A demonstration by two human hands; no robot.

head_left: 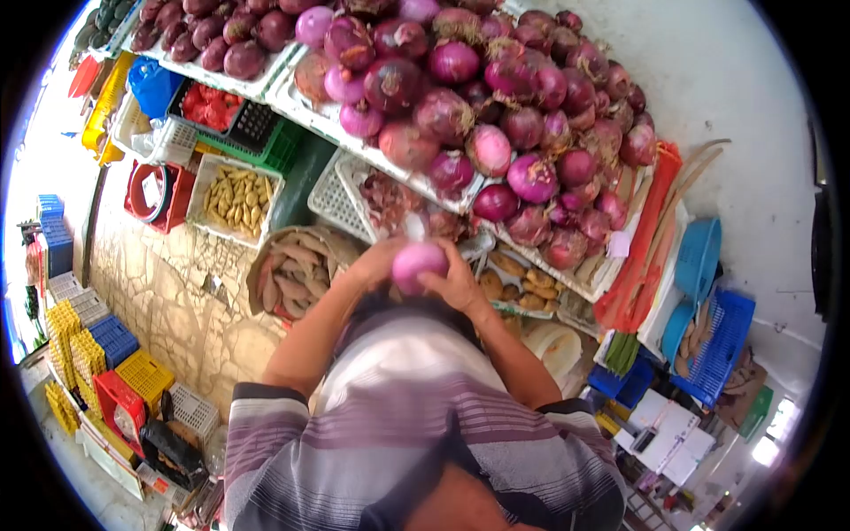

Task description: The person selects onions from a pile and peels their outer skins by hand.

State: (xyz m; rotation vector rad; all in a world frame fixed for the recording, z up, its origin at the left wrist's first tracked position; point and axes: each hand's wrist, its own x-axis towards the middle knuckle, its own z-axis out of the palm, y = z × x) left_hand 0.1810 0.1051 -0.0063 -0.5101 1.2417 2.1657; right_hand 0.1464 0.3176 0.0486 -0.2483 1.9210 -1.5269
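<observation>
A purple onion (420, 267) sits near the centre of the view, in front of the person's striped shirt (381, 434), between two bare hands. The left hand (381, 261) meets it from 9 o'clock and the right hand (458, 281) from 3 o'clock; the fingers of both grasp it — those of the left are partly hidden, while the right thumb lies along its near side.

Taking the onion as the clock's centre, a shallow crate (356, 200) of reddish papery skins (388, 196) lies just beyond the hands at 11 o'clock. Farther out, from 12 to 2 o'clock, a large heap of red onions (522, 124) fills a pale tray (359, 142), with darker onions (243, 58) piled at 11 o'clock.

At 9 o'clock, near the left forearm, stands an open sack (257, 281) of long, brownish tubers (297, 270); a white crate (199, 188) of smaller yellowish roots (237, 202) rests on the floor (159, 283) at 10 o'clock. Near the right hand, at 3 o'clock, are potatoes (534, 299) — and past them, red netting (642, 243). A blue crate (728, 329) sits at 4 o'clock, a white bucket (560, 347) nearer in.
</observation>
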